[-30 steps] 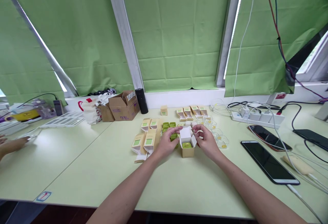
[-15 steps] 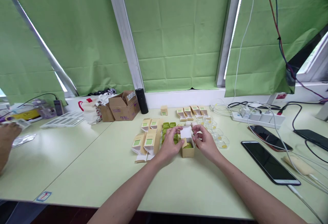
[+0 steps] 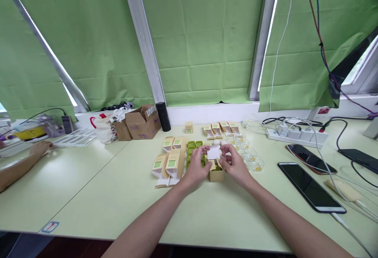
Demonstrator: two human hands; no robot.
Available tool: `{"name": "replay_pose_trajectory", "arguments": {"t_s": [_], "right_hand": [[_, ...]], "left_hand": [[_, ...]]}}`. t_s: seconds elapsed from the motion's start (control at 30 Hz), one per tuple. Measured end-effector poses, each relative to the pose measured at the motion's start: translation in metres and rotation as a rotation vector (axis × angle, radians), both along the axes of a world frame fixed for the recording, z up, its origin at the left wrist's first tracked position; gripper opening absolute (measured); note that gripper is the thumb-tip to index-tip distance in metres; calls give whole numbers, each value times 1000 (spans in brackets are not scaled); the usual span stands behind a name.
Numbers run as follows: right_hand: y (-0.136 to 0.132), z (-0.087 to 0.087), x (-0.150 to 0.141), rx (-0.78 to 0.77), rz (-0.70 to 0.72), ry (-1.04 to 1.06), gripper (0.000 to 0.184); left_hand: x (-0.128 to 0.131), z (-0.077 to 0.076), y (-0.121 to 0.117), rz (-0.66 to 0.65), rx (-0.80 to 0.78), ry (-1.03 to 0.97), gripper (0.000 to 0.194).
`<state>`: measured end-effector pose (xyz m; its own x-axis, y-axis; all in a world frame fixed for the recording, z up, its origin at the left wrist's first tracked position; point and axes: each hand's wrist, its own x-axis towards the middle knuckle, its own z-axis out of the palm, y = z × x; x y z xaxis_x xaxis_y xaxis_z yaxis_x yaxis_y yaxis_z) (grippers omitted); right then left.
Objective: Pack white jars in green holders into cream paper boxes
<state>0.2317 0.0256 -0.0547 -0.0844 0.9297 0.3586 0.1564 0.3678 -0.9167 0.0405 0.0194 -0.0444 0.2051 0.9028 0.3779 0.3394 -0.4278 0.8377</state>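
A small kraft-paper box (image 3: 216,176) stands on the table with its white-lined lid raised and something green inside. At its left side my left hand (image 3: 198,166) pinches a side flap. My right hand (image 3: 235,164) has its fingers closed on the opposite flap, and both flaps lean inward over the opening. Green square containers (image 3: 191,144) sit just behind and left of the box, partly hidden by my left hand. Several more kraft boxes (image 3: 175,163) with green labels lie open-ended to the left. Clear plastic cups (image 3: 255,164) with yellow bits stand to the right.
More kraft boxes (image 3: 217,129) lie farther back. A cardboard carton (image 3: 144,124) and a black cylinder (image 3: 163,116) stand by the wall. On the right are phones (image 3: 311,187), cables and a power strip (image 3: 295,135). Another person's hand (image 3: 41,148) is at the far left.
My right hand has moved slightly left and brought the right flap inward over the box opening. At the far left, the other person's hand has reached farther right across the table.
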Motion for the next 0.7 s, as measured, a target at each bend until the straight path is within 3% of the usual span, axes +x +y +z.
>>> {"name": "replay_pose_trajectory", "arguments": {"t_s": [0.5, 0.7], "right_hand": [[2, -5, -1, -19, 13, -56, 45], [1, -3, -2, -23, 5, -42, 44]], "left_hand": [[2, 1, -2, 24, 1, -30, 40], [2, 0, -4, 41, -28, -44, 49]]}}
